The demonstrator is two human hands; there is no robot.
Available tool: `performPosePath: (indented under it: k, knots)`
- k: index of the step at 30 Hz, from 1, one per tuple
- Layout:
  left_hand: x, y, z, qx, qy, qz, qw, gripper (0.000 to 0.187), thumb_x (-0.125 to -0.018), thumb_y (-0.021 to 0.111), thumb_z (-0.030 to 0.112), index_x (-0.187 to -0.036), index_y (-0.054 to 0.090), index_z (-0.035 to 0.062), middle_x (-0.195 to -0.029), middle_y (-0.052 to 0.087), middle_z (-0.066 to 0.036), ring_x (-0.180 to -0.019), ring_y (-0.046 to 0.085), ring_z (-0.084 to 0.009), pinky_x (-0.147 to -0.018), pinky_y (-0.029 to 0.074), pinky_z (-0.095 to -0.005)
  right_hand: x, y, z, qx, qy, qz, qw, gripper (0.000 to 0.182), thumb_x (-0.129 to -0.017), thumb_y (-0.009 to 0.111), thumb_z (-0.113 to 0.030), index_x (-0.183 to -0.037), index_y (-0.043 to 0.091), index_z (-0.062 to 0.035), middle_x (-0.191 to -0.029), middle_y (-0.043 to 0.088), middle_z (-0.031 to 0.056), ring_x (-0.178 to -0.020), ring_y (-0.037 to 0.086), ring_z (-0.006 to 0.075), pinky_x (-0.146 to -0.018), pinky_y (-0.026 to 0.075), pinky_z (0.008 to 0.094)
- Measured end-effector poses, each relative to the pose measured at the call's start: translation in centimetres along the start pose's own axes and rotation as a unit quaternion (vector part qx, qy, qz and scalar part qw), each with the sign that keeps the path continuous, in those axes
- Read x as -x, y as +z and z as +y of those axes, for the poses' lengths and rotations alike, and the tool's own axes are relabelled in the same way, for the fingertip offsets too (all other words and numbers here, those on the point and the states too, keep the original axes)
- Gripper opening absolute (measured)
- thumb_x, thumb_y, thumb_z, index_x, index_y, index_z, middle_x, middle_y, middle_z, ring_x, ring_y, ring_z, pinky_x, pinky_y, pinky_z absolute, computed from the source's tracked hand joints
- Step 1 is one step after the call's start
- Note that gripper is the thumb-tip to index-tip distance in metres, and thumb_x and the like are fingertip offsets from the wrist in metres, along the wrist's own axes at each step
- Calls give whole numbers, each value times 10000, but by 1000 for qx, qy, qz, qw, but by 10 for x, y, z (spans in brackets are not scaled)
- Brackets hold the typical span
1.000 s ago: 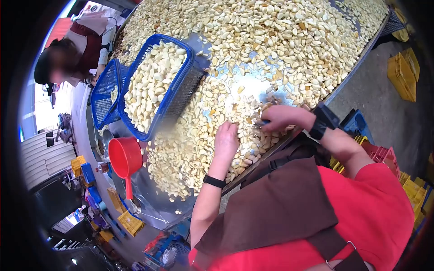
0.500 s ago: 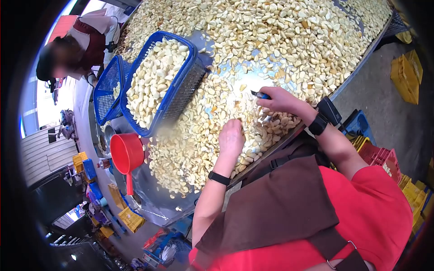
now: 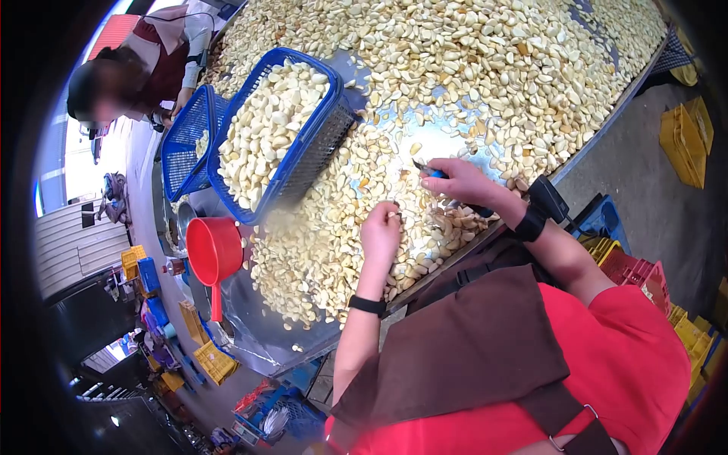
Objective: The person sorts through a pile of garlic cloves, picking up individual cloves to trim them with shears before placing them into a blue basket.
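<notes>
Pale, flat nut-like pieces cover a metal table. My right hand is closed round a small knife with a blue handle, its dark blade pointing up and left. To its left, my left hand is low over the pieces with fingertips pinched together; what they hold, if anything, is too small to make out. A blue basket full of whiter pieces stands on the table beyond my left hand. Against it is a second blue basket with few pieces. A red scoop lies left of the pile.
Across the table at the upper left, a co-worker has a hand near the second basket. A metal bowl is beside the scoop. Yellow crates and a red crate stand on the floor to the right.
My left hand has curled more and shifted slightly left. My right hand has moved a little down and left with the knife. The co-worker's hand has come into view by the second basket.
</notes>
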State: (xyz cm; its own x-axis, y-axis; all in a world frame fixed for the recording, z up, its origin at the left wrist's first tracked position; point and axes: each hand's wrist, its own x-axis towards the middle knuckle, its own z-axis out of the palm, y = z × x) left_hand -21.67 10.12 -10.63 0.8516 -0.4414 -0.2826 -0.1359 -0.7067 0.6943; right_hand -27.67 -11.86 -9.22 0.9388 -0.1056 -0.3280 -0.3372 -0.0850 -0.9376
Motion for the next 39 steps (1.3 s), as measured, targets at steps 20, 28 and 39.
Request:
performPosePath:
  k: [20,28,39]
  knots:
    - [9,-8,26,527,-106,59,841,143,-841,593,-62,-957,542,4,-877,632,-101,-725,630,-142,-658,545,-242,18,45,-28,93,-96,-96,986,487,-880,565,-328,-1305,449,-119,-1048,629,210,-941,600,414,-787,481,449]
    - [11,-27,41,653,-72,-31,753,152,-832,535,-105,-937,531,5,-927,613,-106,-828,653,-199,-694,565,-265,4,24,-14,-212,84,-85,970,521,-915,542,-235,-1404,401,-125,-647,496,-31,-534,405,29,-471,326,186]
    - [26,16,12,-302,166,-56,937,144,-764,632,121,-858,559,39,-891,532,-136,-769,587,-296,-643,515,-392,3,-28,-28,244,48,-99,963,418,-826,562,-388,-961,627,3,-787,639,174,-718,622,298,-683,489,383]
